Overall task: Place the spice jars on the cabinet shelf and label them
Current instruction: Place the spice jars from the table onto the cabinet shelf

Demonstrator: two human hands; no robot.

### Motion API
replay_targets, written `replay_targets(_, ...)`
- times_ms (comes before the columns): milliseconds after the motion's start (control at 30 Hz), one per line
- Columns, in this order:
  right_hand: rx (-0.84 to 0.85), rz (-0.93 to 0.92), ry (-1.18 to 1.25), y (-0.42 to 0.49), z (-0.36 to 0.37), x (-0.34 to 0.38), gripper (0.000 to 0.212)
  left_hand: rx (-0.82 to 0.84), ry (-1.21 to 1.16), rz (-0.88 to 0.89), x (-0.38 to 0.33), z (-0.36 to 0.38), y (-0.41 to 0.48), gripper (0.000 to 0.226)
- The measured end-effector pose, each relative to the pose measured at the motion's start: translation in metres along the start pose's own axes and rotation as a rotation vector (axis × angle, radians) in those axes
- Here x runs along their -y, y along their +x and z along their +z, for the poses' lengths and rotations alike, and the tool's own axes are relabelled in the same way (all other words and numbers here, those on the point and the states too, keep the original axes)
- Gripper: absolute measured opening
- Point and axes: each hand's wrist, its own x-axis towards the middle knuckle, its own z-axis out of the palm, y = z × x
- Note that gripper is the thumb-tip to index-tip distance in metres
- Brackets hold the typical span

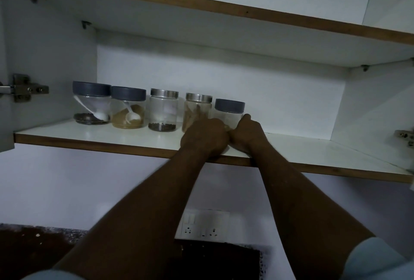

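Several glass spice jars stand in a row on the white cabinet shelf (112,136). From the left: a grey-lidded jar (91,103) with dark spice and a white spoon, a grey-lidded jar (128,107) of brown powder with a spoon, a steel-lidded jar (163,109) of dark seeds, a steel-lidded jar (197,106) of brown sticks, and a rightmost grey-lidded jar (229,112). My left hand (205,137) and my right hand (248,133) meet at the rightmost jar's lower front, fingers against its glass. They hide its base and contents; no label shows.
An upper shelf (201,4) hangs above the jars. Door hinges sit at the left wall (24,88) and the right wall (404,136). The shelf's right half (324,154) is bare. Below are a wall socket panel (202,223) and a dark countertop (33,250).
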Motion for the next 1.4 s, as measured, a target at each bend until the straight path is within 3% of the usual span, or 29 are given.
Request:
replay_targets(133,-0.015,-0.002,0.036,0.000,0.001,-0.001,0.074,-0.040,0.050,0.058,-0.005,-0.004,-0.005,0.026)
replay_targets(333,-0.011,0.025,0.061,0.001,0.000,-0.003,0.076,-0.040,0.000,-0.150,-0.012,-0.008,-0.008,0.015)
replay_targets(433,0.004,0.046,0.037,-0.007,-0.002,-0.001,0.072,-0.051,0.020,-0.170,-0.016,-0.010,-0.011,0.014)
replay_targets(633,0.020,0.088,-0.130,-0.037,-0.013,0.004,0.067,-0.146,0.101,-0.105,-0.017,-0.012,-0.020,0.024)
replay_targets(767,0.033,-0.035,-0.367,-0.074,-0.024,0.001,0.052,-0.170,0.160,-0.071,-0.020,-0.015,-0.043,0.027)
replay_targets(867,0.078,-0.094,-0.482,-0.109,-0.031,0.004,0.065,-0.276,0.196,-0.091,-0.030,-0.010,-0.077,0.033)
replay_targets(967,0.064,-0.178,-0.514,-0.146,-0.037,-0.003,0.061,-0.306,0.204,-0.074,-0.039,-0.010,-0.103,0.038)
replay_targets(1000,0.063,-0.206,-0.544,-0.161,-0.036,-0.006,0.072,-0.308,0.199,-0.063,-0.042,-0.009,-0.112,0.037)
replay_targets(1067,0.035,-0.228,-0.519,-0.192,-0.032,-0.011,0.087,-0.324,0.110,-0.040,-0.053,-0.006,-0.135,0.037)
replay_targets(1100,0.003,-0.234,-0.479,-0.208,-0.029,-0.013,0.081,-0.330,0.034,-0.014,-0.059,-0.001,-0.150,0.039)
replay_targets(1200,-0.059,-0.238,-0.485,-0.245,-0.019,-0.017,0.052,-0.254,-0.161,0.014,-0.071,0.015,-0.193,0.038)
replay_targets(1400,0.101,-0.006,-0.422,-0.347,0.010,-0.051,0.032,0.039,-0.259,0.006,-0.069,0.073,-0.288,0.033)
